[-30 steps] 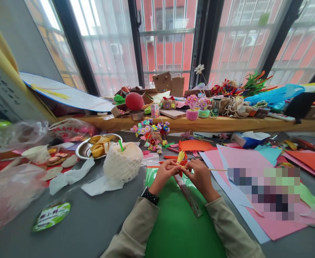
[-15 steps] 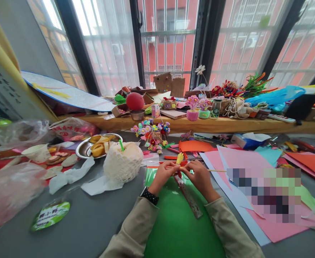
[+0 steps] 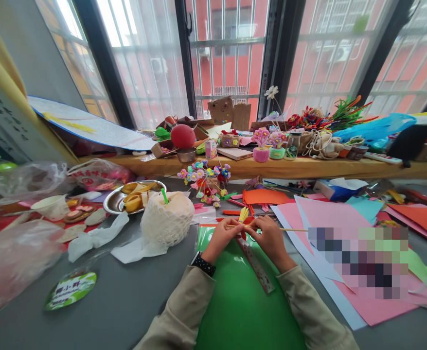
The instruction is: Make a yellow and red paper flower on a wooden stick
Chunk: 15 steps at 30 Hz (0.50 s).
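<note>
Over the green folder-like sheet (image 3: 235, 306), my left hand (image 3: 223, 238) and my right hand (image 3: 271, 239) are close together with fingers pinched. Between them runs a thin wooden stick (image 3: 292, 229), lying nearly level and sticking out past my right hand. A small yellow fringed piece (image 3: 243, 214) stands up at the left fingertips, apparently against the stick; the exact contact is hidden by my fingers. Something red shows just below the fingertips. A patterned ruler (image 3: 260, 272) lies slanted on the green sheet beneath my hands.
Left of my hands stand a coconut in white netting (image 3: 168, 218) with a green straw and a metal bowl of peels (image 3: 111, 201). Pink paper (image 3: 377, 311) and other coloured sheets spread to the right. Behind are a flower bunch (image 3: 206, 182) and the crowded wooden sill (image 3: 151, 167).
Both hands stay in nearly the same place around the stick and the yellow piece. Only a very slight shift of the view shows.
</note>
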Motion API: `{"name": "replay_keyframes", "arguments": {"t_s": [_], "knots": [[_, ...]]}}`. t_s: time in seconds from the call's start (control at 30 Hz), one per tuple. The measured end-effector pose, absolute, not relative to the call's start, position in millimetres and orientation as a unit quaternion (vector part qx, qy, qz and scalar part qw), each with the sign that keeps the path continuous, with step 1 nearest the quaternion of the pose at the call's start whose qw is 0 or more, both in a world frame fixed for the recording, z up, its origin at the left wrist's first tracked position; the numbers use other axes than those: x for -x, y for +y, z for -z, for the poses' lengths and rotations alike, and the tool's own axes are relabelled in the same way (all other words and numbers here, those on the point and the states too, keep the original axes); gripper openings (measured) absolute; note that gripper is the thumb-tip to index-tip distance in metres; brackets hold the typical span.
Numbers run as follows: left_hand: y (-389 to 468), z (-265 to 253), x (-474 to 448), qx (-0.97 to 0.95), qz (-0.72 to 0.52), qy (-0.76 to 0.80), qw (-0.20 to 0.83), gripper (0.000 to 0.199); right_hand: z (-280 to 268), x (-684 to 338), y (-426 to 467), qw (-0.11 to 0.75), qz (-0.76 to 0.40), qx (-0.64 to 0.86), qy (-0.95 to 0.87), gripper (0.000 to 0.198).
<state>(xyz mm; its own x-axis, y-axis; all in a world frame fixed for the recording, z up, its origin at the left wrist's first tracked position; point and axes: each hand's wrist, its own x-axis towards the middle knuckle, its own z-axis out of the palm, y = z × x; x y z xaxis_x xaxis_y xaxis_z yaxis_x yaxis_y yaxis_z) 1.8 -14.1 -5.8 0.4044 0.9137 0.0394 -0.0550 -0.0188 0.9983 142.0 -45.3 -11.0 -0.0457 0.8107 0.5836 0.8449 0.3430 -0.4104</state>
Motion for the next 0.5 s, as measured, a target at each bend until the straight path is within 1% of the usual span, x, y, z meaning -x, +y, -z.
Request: {"name": "replay_keyframes", "arguments": {"t_s": [0.3,0.5], "knots": [[-13.4,8.8,-0.5,-0.621,-0.414,0.358,0.561,0.022,13.2,-144.0,-43.4,0.372,-0.006,0.59,-0.717,0.03],[-11.9,9.7,1.5,-0.618,-0.428,0.339,0.566,0.019,17.8,-142.6,-43.3,0.37,-0.029,0.601,-0.708,0.029]]}}
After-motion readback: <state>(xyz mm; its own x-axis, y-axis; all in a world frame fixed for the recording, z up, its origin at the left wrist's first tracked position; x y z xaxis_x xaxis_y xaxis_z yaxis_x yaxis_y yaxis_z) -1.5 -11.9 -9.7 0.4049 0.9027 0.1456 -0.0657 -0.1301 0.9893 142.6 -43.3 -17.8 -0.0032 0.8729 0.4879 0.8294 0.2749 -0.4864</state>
